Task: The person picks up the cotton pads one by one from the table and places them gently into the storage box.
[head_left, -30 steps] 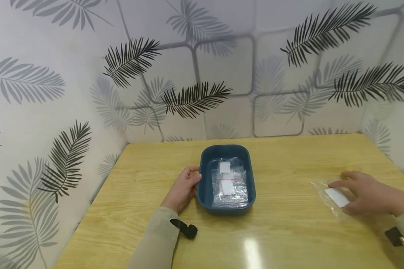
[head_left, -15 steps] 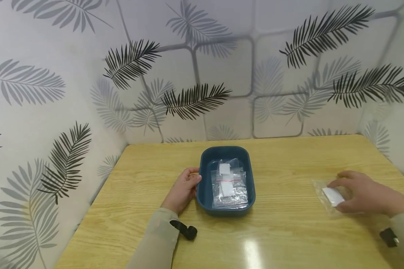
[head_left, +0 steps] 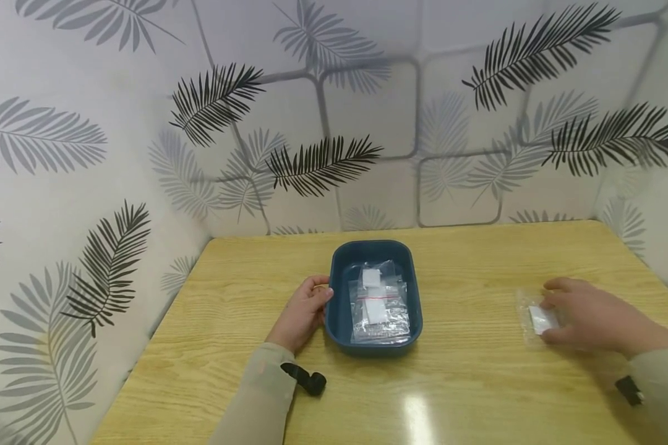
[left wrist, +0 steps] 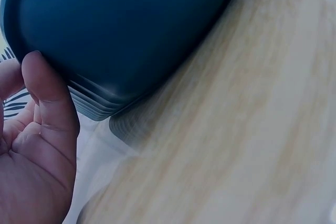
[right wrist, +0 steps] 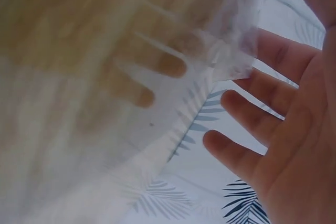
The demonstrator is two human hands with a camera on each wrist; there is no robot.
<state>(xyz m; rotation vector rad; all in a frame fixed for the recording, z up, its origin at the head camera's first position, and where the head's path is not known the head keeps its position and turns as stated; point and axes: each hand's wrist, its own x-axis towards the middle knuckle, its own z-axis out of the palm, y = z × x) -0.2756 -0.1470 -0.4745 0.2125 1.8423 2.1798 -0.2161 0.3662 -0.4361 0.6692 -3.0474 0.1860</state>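
A dark blue plastic bin (head_left: 334, 327) sits on the table with several clear zip bags (head_left: 392, 318) inside. White squares show in those bags, and a red line crosses one of them. My left hand (head_left: 302, 309) holds the bin by its left side; in the left wrist view the thumb (left wrist: 44, 77) lies against the wall near the rim. On the right, my right hand (head_left: 592, 318) pinches a clear plastic bag (head_left: 526, 318) with a white square in it. The right wrist view shows the bag's edge (right wrist: 236, 59) by the index finger, the other fingers spread loosely.
The light wooden table (head_left: 473, 383) reaches back to a wall (head_left: 367, 185) patterned with leaves. Another wall (head_left: 50, 204) runs along the left side. Black straps with small camera mounts (head_left: 312, 382) sit on the sleeves.
My right hand has moved left toward the bin, and the bag with the white square has shifted and turned with it. The left hand and the bin have stayed put.
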